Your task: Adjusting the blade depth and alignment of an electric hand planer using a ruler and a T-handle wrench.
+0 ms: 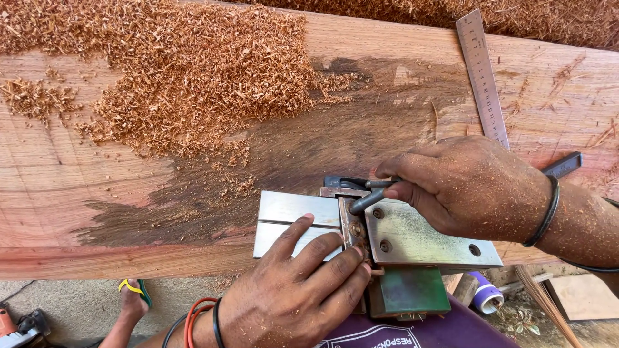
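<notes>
An electric planer (400, 241) lies upside down on a wide wooden plank (77, 193), its flat metal sole plates facing up and its green body hanging over the near edge. My left hand (300, 290) presses flat on the left sole plate, fingertips by the cutter drum. My right hand (467, 187) grips a small dark wrench (366, 200) set on a bolt at the drum slot. A black bangle circles my right wrist.
Reddish wood shavings (187, 71) cover the plank's far left. A steel ruler (483, 80) lies at the upper right. Below the plank are a foot in a yellow-strapped sandal (132, 299), a purple-and-white roll (485, 293) and part of a power tool (19, 325).
</notes>
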